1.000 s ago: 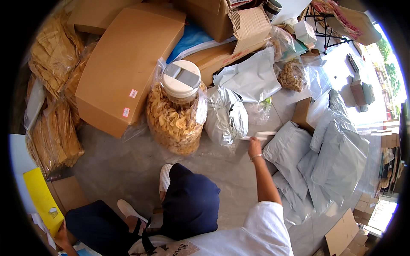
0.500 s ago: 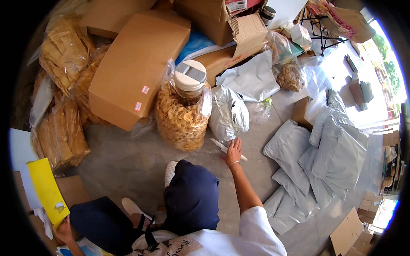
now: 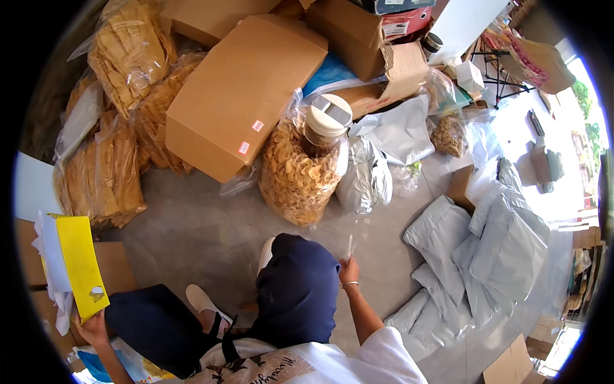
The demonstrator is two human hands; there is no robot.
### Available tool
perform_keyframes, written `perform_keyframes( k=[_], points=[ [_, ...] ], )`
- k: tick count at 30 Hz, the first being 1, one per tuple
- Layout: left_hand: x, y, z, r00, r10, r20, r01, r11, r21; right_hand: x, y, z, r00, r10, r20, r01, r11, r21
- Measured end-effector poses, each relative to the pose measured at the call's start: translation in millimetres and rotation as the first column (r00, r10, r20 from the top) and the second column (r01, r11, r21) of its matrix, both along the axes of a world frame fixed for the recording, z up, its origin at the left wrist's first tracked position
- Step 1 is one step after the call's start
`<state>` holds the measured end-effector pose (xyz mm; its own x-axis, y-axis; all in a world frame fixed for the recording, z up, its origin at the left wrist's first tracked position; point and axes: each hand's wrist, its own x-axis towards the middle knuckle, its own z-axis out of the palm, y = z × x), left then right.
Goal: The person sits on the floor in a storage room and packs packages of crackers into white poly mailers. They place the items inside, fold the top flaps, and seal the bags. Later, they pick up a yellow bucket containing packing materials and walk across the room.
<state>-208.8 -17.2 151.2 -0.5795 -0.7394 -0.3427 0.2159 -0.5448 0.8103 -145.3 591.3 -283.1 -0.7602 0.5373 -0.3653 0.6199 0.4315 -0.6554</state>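
At the lower left, my left hand (image 3: 94,328) grips the bottom end of a yellow carton (image 3: 78,256) with a small torn hole near that end. White paper (image 3: 54,246) sticks out along its left side. Beside my raised knee, my right hand (image 3: 348,271) is closed around a slim white stick-shaped tool (image 3: 350,247), which points away from me above the floor. Its exact kind is too small to tell. Beyond it stand a clear bag of dried tan slices (image 3: 296,182) with a white-lidded jar (image 3: 326,121) in its top, and a silver-grey plastic bag (image 3: 364,182).
Grey mailer bags (image 3: 505,243) lie heaped on the right. A large brown carton (image 3: 246,89) leans at the back, beside clear bags of flat tan sheets (image 3: 105,173) on the left. An opened box (image 3: 406,70) and a small bag of brown pieces (image 3: 449,136) lie farther back.
My right hand has picked the white tool off the floor and drawn it nearer my knee. The yellow carton has turned more upright in my left hand. The whole view has shifted.
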Motion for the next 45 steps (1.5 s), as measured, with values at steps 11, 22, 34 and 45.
perform_keyframes(
  k=[11, 22, 34, 45],
  points=[
    [3, -43, -31, 0.997, 0.036, -0.069, -0.037, 0.999, -0.004, -52, 71, 40, 0.978, 0.064, -0.201, -0.002, 0.956, 0.294],
    [66, -123, -64, 0.977, -0.157, -0.144, 0.134, 0.978, -0.160, -107, 27, -34, 0.980, 0.054, 0.192, -0.090, 0.979, 0.183],
    [52, -123, -78, 0.977, -0.177, -0.119, 0.164, 0.980, -0.115, 8, -1, 14, 0.928, -0.291, -0.234, 0.218, 0.931, -0.292],
    [19, -105, -66, 0.968, -0.202, -0.152, 0.193, 0.979, -0.073, -67, 50, -9, 0.999, -0.033, -0.018, 0.036, 0.964, 0.262]
  ],
)
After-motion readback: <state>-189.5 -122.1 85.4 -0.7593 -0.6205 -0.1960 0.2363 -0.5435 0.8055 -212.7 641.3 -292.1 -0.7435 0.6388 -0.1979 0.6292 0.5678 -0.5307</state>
